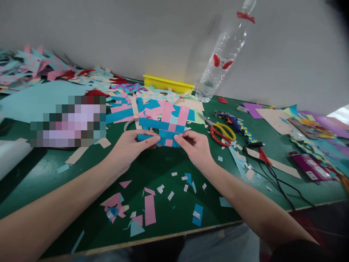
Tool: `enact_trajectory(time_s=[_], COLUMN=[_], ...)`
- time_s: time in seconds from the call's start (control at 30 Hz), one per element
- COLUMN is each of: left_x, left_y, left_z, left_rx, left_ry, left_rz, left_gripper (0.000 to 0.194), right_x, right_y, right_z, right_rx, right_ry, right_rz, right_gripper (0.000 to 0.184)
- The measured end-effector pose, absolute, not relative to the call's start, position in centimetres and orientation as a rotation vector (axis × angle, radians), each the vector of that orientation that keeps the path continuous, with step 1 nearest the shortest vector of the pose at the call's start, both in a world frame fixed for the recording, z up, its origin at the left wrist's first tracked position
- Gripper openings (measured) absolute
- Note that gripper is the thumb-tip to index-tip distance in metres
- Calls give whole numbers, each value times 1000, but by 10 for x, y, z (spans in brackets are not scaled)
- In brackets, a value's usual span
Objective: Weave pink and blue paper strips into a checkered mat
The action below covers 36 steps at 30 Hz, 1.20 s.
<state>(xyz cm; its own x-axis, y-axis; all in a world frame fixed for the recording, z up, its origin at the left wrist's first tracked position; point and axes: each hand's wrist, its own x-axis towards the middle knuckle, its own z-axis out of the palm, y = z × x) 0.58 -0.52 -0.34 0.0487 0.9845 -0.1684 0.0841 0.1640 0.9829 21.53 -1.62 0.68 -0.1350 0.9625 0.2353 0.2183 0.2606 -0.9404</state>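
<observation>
Blue and pink paper strips, crossed over and under each other, form a small woven piece [172,127] in front of me, raised a little above the green table. My left hand [137,142] pinches its left side, thumb on top of a blue strip. On the other side, my right hand [194,142] grips the lower right edge between thumb and fingers. Two pink strips stick up from the weave, and blue strips run out to the left. Just behind my left hand shows part of a roll of clear tape [130,124]. The fingers under the paper are partly hidden.
Scissors [219,133] with red and yellow handles lie right of my right hand. A plastic bottle [220,58] stands by the wall near a yellow tray [167,84]. Paper scraps [149,210] litter the front; black cables [275,178] lie at right. A pixelated patch covers something at left.
</observation>
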Motion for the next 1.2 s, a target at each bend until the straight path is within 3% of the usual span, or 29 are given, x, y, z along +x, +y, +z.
enact_trajectory(time_s=[0.33, 0.6, 1.2], left_x=[3, 6, 7], left_y=[-8, -9, -8], left_z=[-1, -2, 1], left_rx=[1465, 1271, 1153], left_ry=[1343, 1283, 1232], left_rz=[1051, 1128, 1123], left_gripper=[24, 34, 34], right_x=[215, 215, 214], right_y=[-16, -17, -21], right_z=[7, 6, 8], right_rx=[-1149, -1117, -1105], right_ry=[-1600, -1619, -1681], right_rz=[938, 930, 911], right_gripper=[30, 27, 30])
